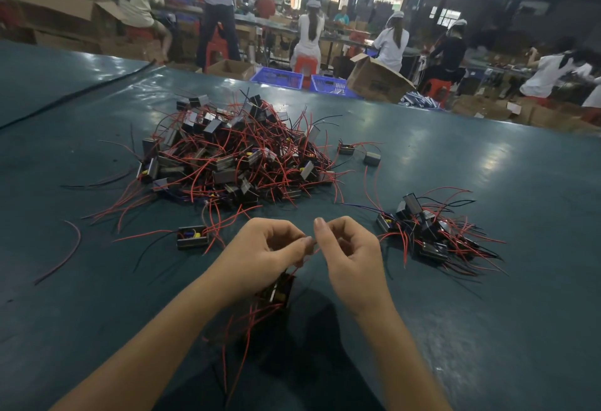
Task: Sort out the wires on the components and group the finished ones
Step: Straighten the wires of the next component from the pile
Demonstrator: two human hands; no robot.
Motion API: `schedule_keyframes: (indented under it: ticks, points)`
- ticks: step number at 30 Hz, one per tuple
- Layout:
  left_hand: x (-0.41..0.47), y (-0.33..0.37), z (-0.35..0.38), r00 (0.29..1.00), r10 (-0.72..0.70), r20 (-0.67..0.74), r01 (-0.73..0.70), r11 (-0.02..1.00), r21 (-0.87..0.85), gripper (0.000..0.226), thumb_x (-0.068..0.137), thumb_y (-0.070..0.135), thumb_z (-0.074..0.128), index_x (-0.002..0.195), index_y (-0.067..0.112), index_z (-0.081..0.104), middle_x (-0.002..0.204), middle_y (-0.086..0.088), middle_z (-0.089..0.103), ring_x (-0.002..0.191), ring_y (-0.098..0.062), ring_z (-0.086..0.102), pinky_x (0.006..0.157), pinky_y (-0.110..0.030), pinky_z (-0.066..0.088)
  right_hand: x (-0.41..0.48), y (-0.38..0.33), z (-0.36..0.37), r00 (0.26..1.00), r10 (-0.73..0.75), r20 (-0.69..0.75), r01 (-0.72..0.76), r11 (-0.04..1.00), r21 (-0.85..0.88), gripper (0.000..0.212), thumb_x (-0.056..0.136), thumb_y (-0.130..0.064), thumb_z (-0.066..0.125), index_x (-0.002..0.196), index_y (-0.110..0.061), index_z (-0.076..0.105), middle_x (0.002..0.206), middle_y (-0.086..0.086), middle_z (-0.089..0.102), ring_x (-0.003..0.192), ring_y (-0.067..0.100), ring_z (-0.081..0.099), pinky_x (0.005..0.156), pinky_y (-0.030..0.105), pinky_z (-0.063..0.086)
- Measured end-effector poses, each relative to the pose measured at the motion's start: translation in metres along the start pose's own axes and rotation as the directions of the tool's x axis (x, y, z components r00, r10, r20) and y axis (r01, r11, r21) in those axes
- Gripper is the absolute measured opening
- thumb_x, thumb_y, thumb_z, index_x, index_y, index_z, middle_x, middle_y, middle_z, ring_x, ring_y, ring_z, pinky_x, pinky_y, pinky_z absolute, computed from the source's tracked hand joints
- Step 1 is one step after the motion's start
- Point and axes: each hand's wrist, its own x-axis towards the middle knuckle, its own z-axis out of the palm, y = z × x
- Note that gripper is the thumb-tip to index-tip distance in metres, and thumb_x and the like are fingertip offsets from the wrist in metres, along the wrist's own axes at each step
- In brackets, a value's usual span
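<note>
The left hand (pixel 270 248) and the right hand (pixel 349 249) both pinch 1 red wire (pixel 296 269) with curled fingers, and its black component (pixel 276 292) hangs under the left hand. They are in front of the big pile (pixel 237 157) on the green table (pixel 487 329). A small pile (pixel 429 235) lies right of the big pile.

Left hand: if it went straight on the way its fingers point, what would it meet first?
The right hand, almost at once: its fingertips face the left hand across the thin red wire both pinch. Depth between them is unclear.
</note>
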Motion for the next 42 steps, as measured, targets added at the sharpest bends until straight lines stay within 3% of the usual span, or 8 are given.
schedule_keyframes:
  ticks: [4,12,14,18,23,30,36,42]
  points:
    - [0.0,-0.005,0.001,0.993,0.08,-0.083,-0.068,0.989,0.134,0.016,0.091,0.017,0.066,0.076,0.015,0.073,0.065,0.0,0.069,0.058,-0.006,0.06,0.058,-0.024,0.049,0.002,0.006,-0.002,0.982,0.146,0.119,-0.137,0.988,-0.076,0.048,0.098,-0.029,0.055,0.05,-0.026,0.059,0.044,-0.01,0.039,0.043,0.006,0.033,0.046,0.022,0.029]
    - [0.005,-0.005,-0.007,0.994,-0.1,-0.033,0.098,0.994,-0.051,0.025,0.094,0.016,0.061,0.07,0.014,0.069,0.054,0.007,0.059,0.049,-0.007,0.045,0.049,-0.016,0.037,-0.003,0.005,0.002,0.979,0.077,0.186,-0.054,0.991,-0.123,0.023,0.101,-0.024,0.052,0.081,-0.022,0.062,0.068,0.006,0.062,0.056,0.012,0.042,0.053,0.036,0.039]
    - [0.005,-0.004,-0.007,0.99,-0.139,-0.009,0.138,0.985,-0.104,0.028,0.094,0.016,0.061,0.067,0.017,0.069,0.054,0.007,0.059,0.048,-0.005,0.047,0.049,-0.013,0.038,-0.003,0.004,0.0,0.98,0.033,0.197,-0.011,0.994,-0.113,0.02,0.101,-0.021,0.052,0.082,-0.021,0.061,0.065,-0.001,0.061,0.056,0.012,0.043,0.052,0.036,0.037]
    - [0.007,-0.003,-0.009,0.954,-0.281,0.106,0.301,0.882,-0.362,0.032,0.09,0.019,0.062,0.06,0.018,0.072,0.062,0.003,0.058,0.054,-0.004,0.05,0.058,-0.015,0.039,-0.004,0.002,0.0,0.974,-0.166,0.157,0.191,0.968,-0.164,0.013,0.096,-0.021,0.056,0.083,-0.023,0.056,0.065,-0.012,0.048,0.055,0.006,0.041,0.053,0.012,0.031]
    - [0.006,-0.002,-0.012,0.935,-0.306,0.181,0.356,0.79,-0.499,0.016,0.07,0.029,0.069,0.062,0.016,0.073,0.066,0.001,0.056,0.059,-0.006,0.05,0.068,-0.022,0.036,-0.003,0.003,0.0,0.939,-0.323,0.118,0.343,0.906,-0.248,0.009,0.092,-0.011,0.063,0.083,-0.012,0.063,0.077,-0.012,0.051,0.059,0.005,0.046,0.057,0.009,0.032]
    - [0.007,-0.005,-0.011,0.96,-0.265,0.087,0.279,0.9,-0.335,0.026,0.089,0.022,0.065,0.066,0.018,0.075,0.06,0.002,0.06,0.058,-0.008,0.047,0.054,-0.012,0.04,-0.004,0.003,0.003,0.972,-0.232,0.039,0.235,0.962,-0.14,0.01,0.09,-0.018,0.063,0.083,-0.025,0.063,0.074,-0.015,0.055,0.056,0.007,0.046,0.051,0.013,0.033]
    - [0.007,-0.007,-0.014,0.941,-0.287,0.18,0.339,0.825,-0.452,0.019,0.071,0.034,0.07,0.069,0.016,0.077,0.064,0.002,0.059,0.06,-0.007,0.049,0.052,-0.011,0.041,-0.004,0.002,0.003,0.976,-0.199,0.082,0.208,0.971,-0.114,0.011,0.091,-0.017,0.061,0.086,-0.027,0.062,0.078,-0.011,0.058,0.059,0.008,0.048,0.051,0.016,0.036]
    - [0.006,-0.01,-0.015,0.964,-0.239,0.113,0.264,0.891,-0.37,0.018,0.075,0.035,0.07,0.074,0.018,0.076,0.065,0.002,0.063,0.058,-0.006,0.049,0.056,-0.013,0.043,-0.003,0.002,0.003,0.992,-0.125,0.026,0.127,0.983,-0.133,0.011,0.091,-0.02,0.065,0.081,-0.025,0.064,0.065,-0.016,0.057,0.051,0.005,0.045,0.048,0.012,0.033]
